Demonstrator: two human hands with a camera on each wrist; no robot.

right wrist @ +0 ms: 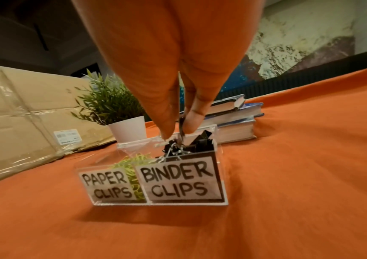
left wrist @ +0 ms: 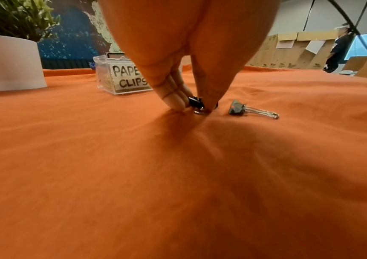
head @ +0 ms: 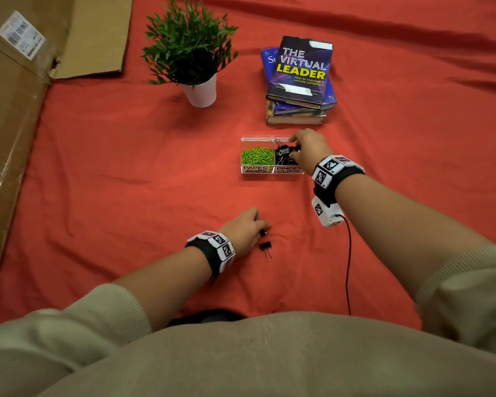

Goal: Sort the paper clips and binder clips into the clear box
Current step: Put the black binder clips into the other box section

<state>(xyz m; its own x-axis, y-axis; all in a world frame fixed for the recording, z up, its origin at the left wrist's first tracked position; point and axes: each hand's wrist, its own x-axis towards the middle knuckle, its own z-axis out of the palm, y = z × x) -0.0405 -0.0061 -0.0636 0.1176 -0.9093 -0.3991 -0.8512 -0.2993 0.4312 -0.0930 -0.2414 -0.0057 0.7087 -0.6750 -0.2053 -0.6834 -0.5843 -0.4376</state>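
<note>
My right hand point(right wrist: 178, 112) hides the wire handle it pinches over the black binder clips point(right wrist: 191, 147) heaped in the clear two-compartment plastic box point(head: 272, 169). My left hand point(left wrist: 191, 84) pinches a small black binder clip point(left wrist: 196, 103) on the orange cloth point(left wrist: 178, 175); just right of it another black clip point(left wrist: 236, 110) lies free, with open cloth around.

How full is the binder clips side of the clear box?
Nearly full. In the right wrist view the black binder clips pile up past the rim of the clear box, above the BINDER CLIPS label.
</note>
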